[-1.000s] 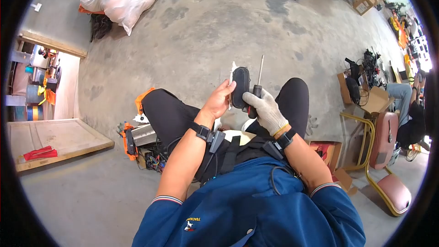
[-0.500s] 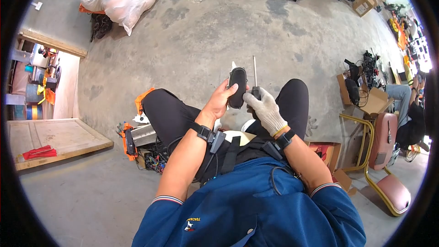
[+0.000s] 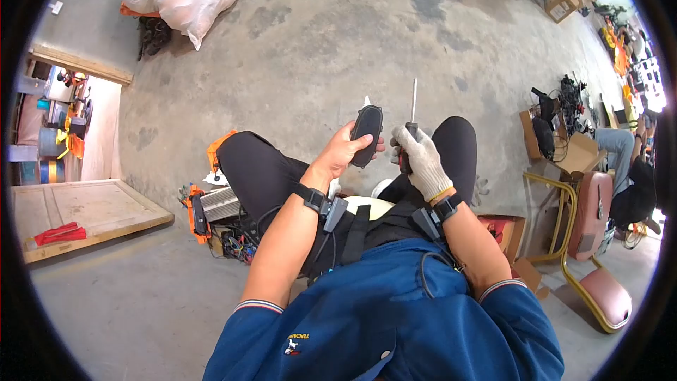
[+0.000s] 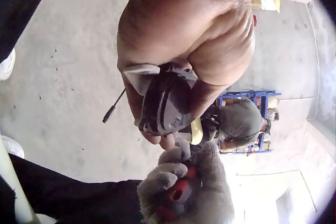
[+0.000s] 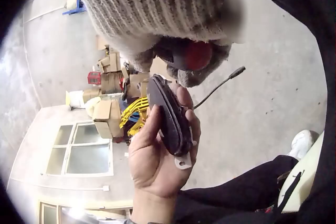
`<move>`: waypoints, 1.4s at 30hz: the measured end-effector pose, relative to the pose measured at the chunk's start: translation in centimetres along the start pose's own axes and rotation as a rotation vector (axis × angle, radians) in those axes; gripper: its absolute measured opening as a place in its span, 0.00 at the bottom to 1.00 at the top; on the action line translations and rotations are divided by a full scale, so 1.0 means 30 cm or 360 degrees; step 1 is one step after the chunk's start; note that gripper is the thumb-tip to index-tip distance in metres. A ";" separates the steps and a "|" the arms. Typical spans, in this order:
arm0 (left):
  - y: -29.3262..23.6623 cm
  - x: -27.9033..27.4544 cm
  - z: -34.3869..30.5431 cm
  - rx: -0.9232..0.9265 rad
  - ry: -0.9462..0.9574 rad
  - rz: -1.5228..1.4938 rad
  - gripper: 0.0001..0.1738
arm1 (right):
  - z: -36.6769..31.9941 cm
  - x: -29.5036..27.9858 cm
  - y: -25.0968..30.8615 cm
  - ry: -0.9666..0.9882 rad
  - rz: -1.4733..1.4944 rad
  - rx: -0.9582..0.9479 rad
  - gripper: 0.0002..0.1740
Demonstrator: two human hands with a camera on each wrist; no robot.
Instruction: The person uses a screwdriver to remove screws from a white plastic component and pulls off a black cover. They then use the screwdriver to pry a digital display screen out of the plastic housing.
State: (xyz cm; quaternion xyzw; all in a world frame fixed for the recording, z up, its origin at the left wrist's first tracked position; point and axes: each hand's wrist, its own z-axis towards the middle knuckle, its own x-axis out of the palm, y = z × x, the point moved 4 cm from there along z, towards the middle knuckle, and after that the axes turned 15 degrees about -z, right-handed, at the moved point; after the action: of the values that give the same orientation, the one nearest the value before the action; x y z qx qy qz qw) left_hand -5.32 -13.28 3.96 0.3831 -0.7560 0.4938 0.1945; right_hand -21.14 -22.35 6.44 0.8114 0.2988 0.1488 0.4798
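A dark oval part (image 3: pixel 367 134) with a pale metal tab is gripped in the bare left hand (image 3: pixel 343 149), thumb across its face and fingers behind. In the right wrist view the part (image 5: pixel 169 116) shows its layered rim, and a cable with a plug (image 5: pixel 237 71) appears beyond it. The gloved right hand (image 3: pixel 423 164) holds a screwdriver (image 3: pixel 414 102) by its black and red handle, shaft pointing away from the body. A small gap separates this hand from the part. In the left wrist view the gloved fingers (image 4: pixel 185 187) curl round the red and black handle.
White bags (image 3: pixel 194 0) lie on the floor at upper left. A wooden board (image 3: pixel 99 215) with a red item stands left. An orange-ended metal device (image 3: pixel 222 206) sits beside the left knee. Boxes with cables (image 3: pixel 532 134) and a pink chair (image 3: pixel 592 219) are at right, near a seated person.
The right hand with the screwdriver has moved right, away from the oval part. The left hand has tilted the part slightly, keeping its grip.
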 end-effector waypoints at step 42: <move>0.015 0.019 -0.007 -0.0108 0.0150 0.0453 0.30 | 0.005 -0.053 0.036 0.0140 -0.0011 -0.0066 0.24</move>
State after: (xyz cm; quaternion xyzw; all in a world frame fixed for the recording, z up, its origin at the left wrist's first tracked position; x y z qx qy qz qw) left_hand -6.05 -13.20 4.17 0.2419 -0.8089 0.5080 0.1705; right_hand -21.93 -23.83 7.36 0.7929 0.3192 0.1889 0.4835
